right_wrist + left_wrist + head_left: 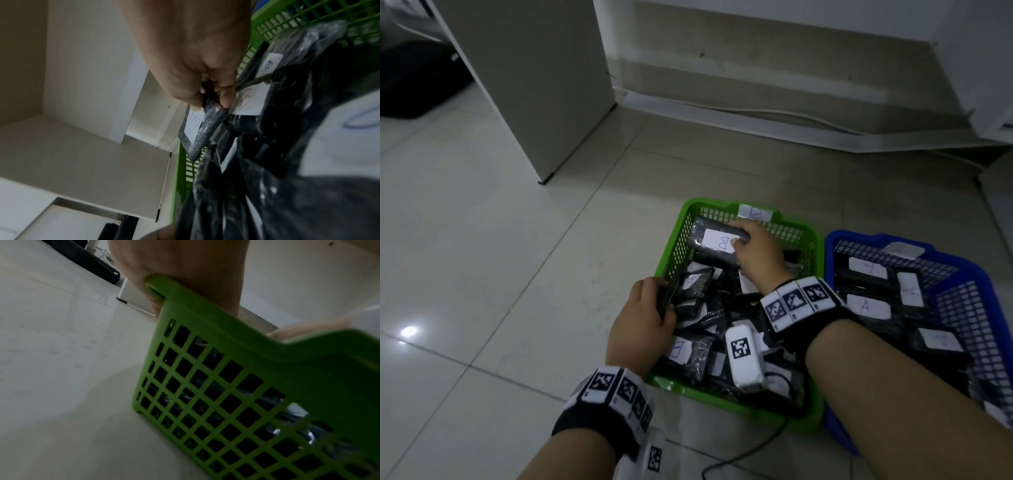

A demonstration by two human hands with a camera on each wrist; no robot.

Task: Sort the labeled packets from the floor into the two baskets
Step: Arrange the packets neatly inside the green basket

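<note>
A green basket (722, 205) tagged B is full of black packets with white labels. To its right stands a blue basket (876, 238) of packets marked A. My right hand (739, 236) pinches a black packet labeled B (717, 240) over the green basket's far end. The right wrist view shows its thumb and fingers (226, 100) on the corner of that packet (197, 129). My left hand (654, 301) curls over the green basket's left rim. In the left wrist view the palm (185, 264) sits on the rim (226, 337). A dark packet edge lies under those fingers.
Pale tiled floor (482, 257) stretches to the left of the baskets. A white cabinet panel (534, 85) stands at the back left. A wall base with a cable (756, 113) runs behind. A thin black cable (743, 455) lies on the floor in front of the green basket.
</note>
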